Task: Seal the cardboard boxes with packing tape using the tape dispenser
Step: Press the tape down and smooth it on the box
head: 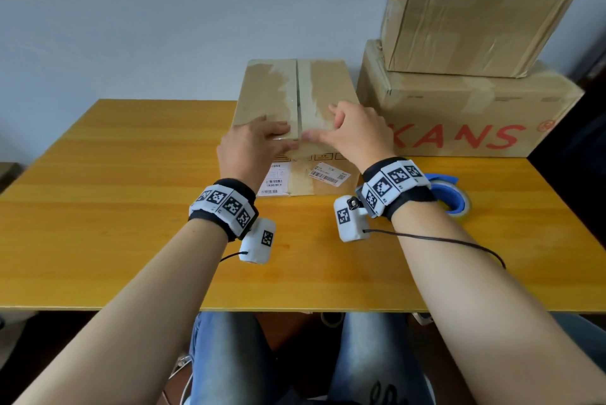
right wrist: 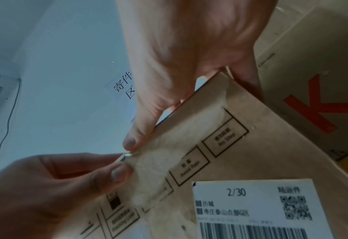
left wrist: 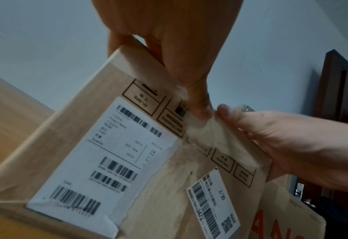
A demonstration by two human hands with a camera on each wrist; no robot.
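Observation:
A closed cardboard box [head: 272, 93] stands mid-table, with clear tape [head: 305, 90] along its top seam and down over the near edge. My left hand [head: 252, 145] lies over that edge, fingers flat on the lid. Its thumb [left wrist: 199, 103] presses the tape end onto the front face [left wrist: 95, 93]. Just to the right, my right hand [head: 354, 132] arches over the same edge, and its thumb [right wrist: 140, 129] presses beside the left thumb [right wrist: 115, 173]. The blue tape dispenser [head: 454, 195] lies on the table behind my right wrist, held by neither hand.
Two bigger taped boxes are stacked at the back right: a red-lettered one [head: 459, 109] with another [head: 475, 11] on top, close to the small box. White shipping labels [left wrist: 107, 153] cover the front face. The yellow table [head: 98, 191] meets a wall behind.

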